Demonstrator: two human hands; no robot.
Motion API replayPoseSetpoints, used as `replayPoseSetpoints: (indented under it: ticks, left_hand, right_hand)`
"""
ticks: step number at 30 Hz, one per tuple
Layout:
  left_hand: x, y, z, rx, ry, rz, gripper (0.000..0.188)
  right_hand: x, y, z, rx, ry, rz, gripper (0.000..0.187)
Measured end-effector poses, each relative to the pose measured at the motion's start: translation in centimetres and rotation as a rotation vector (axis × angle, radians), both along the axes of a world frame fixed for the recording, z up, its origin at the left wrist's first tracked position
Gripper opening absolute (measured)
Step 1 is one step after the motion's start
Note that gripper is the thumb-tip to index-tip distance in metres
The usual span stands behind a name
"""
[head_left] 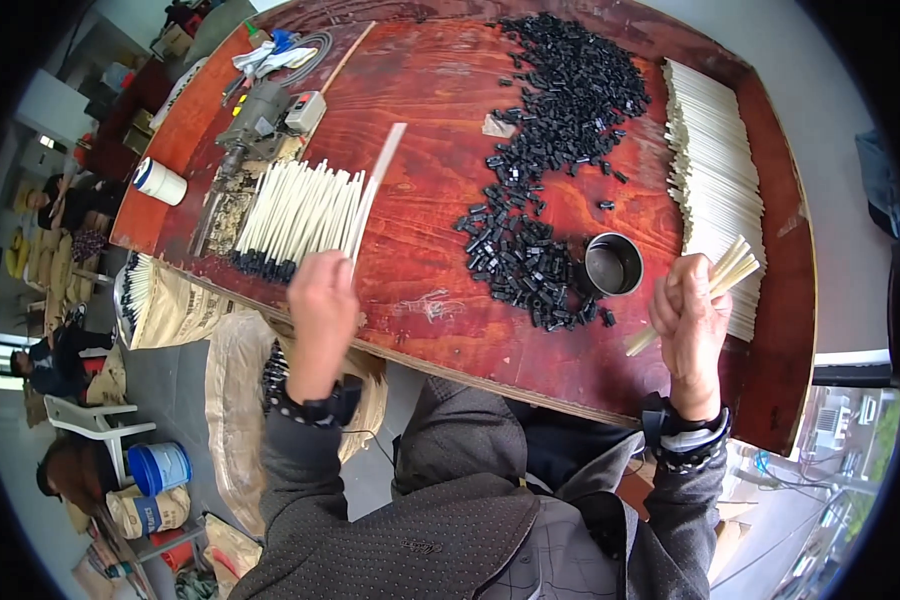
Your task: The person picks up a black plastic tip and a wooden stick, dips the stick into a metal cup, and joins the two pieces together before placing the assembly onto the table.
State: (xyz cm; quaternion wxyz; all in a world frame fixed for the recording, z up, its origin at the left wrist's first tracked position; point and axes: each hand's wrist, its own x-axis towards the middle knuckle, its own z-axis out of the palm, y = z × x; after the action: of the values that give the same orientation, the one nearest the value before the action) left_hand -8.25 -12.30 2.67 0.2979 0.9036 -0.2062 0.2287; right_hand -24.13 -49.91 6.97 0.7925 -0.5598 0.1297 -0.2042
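— Left side?
— My left hand (pixel 320 290) pinches one pale stick (pixel 375 185), pointing toward 1 o'clock over the finished row (pixel 300 210).
— Right?
— My right hand (pixel 688 318) is fisted around a small stick bundle (pixel 725 275), metal cup (pixel 613 264) at its 10 o'clock, beside the black caps (pixel 550 130).

Red-brown plywood table (pixel 440 150) over grey floor (pixel 170 380); white plastic chair (pixel 90 420), blue bucket (pixel 160 467) at left
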Motion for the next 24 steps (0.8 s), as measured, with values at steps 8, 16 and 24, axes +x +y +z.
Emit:
replayPoseSetpoints:
  ticks: [8, 16, 24]
  left_hand:
    - [4.0, 7.2, 0.4, 0.455, -0.197, 0.286, 0.012]
    - [-4.1, -6.8, -1.2, -0.027, 0.15, -0.461, 0.02]
    - [-7.7, -13.8, -3.8, 0.143, 0.135, -0.715, 0.023]
  right_hand:
    - [0.7, 0.4, 1.1, -0.005, 0.021, -0.019, 0.037]
    - [-0.4, 0.6, 0.5, -0.33, -0.001, -0.096, 0.042]
    - [-2.4, -2.2, -1.0, -1.194, 0.108, -0.151, 0.052]
